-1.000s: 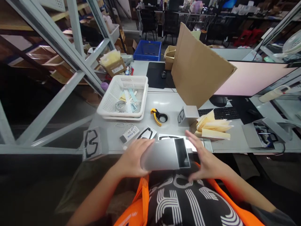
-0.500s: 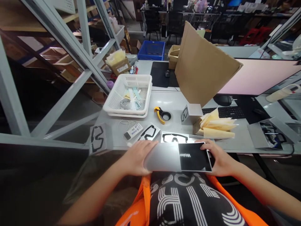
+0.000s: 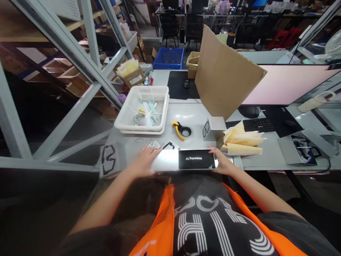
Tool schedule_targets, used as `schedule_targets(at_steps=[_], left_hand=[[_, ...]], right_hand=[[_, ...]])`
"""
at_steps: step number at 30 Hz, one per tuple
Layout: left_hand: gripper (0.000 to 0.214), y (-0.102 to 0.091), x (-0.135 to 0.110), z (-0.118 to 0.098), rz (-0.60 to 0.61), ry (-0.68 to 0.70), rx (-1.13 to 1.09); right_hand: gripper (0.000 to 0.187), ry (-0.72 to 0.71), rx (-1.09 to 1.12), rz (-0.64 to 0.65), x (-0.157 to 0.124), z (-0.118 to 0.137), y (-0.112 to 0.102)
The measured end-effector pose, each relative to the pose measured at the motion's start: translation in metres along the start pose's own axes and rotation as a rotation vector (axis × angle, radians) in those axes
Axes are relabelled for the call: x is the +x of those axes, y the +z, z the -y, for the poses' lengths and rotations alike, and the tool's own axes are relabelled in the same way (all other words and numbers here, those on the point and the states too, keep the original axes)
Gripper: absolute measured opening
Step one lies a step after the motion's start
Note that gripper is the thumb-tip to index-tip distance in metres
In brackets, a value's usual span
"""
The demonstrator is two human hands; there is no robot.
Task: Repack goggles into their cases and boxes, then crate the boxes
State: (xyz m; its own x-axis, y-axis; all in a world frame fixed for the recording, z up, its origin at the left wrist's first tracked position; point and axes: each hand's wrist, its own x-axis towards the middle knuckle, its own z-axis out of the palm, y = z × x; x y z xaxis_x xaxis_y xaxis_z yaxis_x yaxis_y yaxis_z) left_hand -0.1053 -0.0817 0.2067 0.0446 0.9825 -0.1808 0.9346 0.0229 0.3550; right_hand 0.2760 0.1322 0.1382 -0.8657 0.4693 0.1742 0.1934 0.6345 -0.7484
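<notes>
Box (image 3: 183,164) shifted forward, at table edge (image 3: 262,166)

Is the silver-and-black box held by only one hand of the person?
No, the left hand grips the silver end of the silver-and-black box, and the right hand holds its black end.

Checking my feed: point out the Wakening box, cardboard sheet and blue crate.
Wakening box (image 3: 169,160): head view, silver section.
Cardboard sheet (image 3: 226,74): head view, broad tan face.
Blue crate (image 3: 167,66): head view, near wall.
</notes>
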Motion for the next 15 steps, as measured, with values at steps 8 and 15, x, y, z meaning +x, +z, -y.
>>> schedule_targets(at_steps=[8, 15], left_hand=[[0.101, 0.007, 0.016, 0.01, 0.096, -0.053, -0.037], [0.118, 0.021, 0.029, -0.014, 0.01, -0.1, 0.047]], right_hand=[[0.08, 0.152, 0.044, 0.037, 0.008, -0.024, 0.014], [0.092, 0.088, -0.003, 0.068, 0.019, -0.023, 0.015]])
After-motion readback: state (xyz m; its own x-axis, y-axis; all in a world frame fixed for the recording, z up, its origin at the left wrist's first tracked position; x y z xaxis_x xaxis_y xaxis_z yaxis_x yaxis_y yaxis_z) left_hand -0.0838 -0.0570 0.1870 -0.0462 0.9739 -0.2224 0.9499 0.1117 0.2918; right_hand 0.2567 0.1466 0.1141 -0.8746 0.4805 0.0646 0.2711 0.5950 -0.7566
